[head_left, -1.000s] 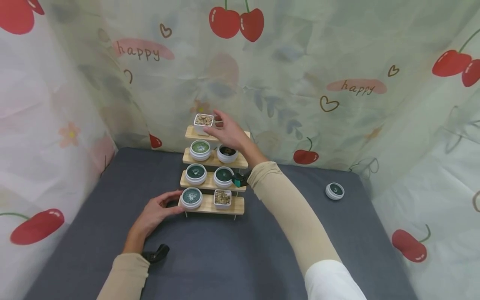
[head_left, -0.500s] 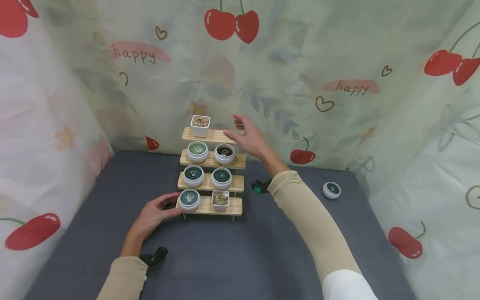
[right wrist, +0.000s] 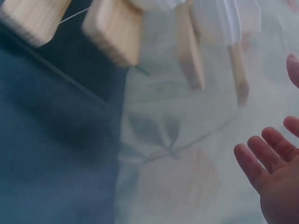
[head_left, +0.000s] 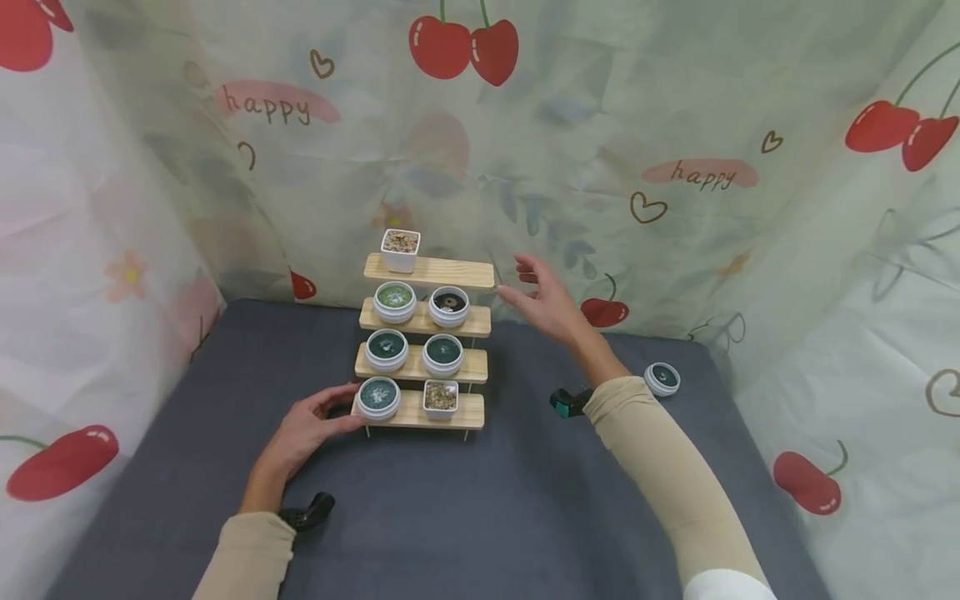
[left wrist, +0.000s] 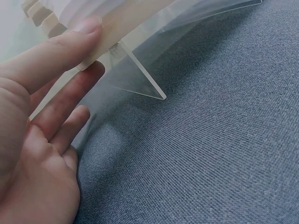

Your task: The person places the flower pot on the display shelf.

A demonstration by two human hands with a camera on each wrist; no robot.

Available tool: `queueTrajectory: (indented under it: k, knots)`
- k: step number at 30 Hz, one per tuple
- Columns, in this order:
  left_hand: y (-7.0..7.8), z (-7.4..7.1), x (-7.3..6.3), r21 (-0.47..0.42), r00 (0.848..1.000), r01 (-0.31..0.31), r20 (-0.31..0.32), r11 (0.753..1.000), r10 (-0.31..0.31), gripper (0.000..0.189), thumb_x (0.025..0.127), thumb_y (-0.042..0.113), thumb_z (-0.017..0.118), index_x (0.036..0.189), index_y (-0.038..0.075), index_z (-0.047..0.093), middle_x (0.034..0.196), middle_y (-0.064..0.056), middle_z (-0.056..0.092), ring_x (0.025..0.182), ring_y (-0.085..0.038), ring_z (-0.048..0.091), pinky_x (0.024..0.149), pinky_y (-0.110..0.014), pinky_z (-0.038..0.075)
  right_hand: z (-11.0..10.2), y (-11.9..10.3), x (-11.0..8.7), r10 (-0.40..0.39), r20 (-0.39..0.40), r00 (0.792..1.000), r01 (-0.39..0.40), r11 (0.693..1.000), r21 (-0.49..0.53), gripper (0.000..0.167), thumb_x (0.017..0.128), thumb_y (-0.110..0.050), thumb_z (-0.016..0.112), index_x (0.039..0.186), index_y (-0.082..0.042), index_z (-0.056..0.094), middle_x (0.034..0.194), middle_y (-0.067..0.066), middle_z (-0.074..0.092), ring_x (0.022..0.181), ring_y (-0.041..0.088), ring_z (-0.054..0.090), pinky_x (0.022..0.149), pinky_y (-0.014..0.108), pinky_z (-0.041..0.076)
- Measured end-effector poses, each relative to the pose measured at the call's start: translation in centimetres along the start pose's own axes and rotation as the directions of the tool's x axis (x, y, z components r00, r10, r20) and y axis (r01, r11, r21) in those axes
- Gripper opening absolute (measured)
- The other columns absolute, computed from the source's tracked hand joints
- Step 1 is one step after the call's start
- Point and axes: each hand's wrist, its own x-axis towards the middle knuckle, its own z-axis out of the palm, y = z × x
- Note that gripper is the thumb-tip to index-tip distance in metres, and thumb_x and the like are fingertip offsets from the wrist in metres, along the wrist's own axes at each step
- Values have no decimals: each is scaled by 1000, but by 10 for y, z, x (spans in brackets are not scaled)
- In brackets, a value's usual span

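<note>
A four-tier wooden stand [head_left: 453,272] with clear legs stands toward the back of the table. My left hand [head_left: 306,427] pinches the left end of its lowest board; in the left wrist view the thumb lies on top and a finger underneath. Beside that hand sits a round white pot [head_left: 378,398] with blue-green contents. A square white pot [head_left: 400,254] of speckled grains rests at the left of the top board. My right hand [head_left: 546,298] is in the air right of the top board, fingers spread and holding nothing.
On the lowest board is another square pot [head_left: 441,399] of grains. Round white pots with green or dark contents fill the middle boards in pairs. One more round pot [head_left: 663,379] stands alone at the table's right. A cherry-print curtain [head_left: 555,125] hangs close behind.
My right hand has come away from the square pot on the top board and moved right, past the stand's end. My left hand has kept its place at the lowest board.
</note>
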Motion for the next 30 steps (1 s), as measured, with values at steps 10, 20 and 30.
queueTrajectory:
  k: [10,20,30]
  knots:
    - [-3,1,1,-12,1000,4,4,1000,-4,80,79,41,87,147,15,54,150,-10,56,146,-24,42,122,-42,33,-25,56,-34,19,-86,996,-28,994,-107,78,98,-46,66,160,-13,30,158,16,39,144,34,42,113,55,43]
    - [1,0,1,-17,1000,16,1,1000,-16,80,79,40,88,147,15,54,150,-10,56,147,-25,41,123,-48,31,-51,114,-66,94,-183,979,-114,988,-100,83,98,-51,63,160,-11,28,156,23,36,137,40,46,107,56,48]
    - [2,0,-1,-2,1000,-10,-4,1000,10,77,81,38,86,147,14,54,150,-12,56,145,-25,42,119,-44,35,-62,169,-106,150,-301,942,-218,954,-205,80,99,-41,66,158,-2,30,154,28,37,144,45,38,110,61,43]
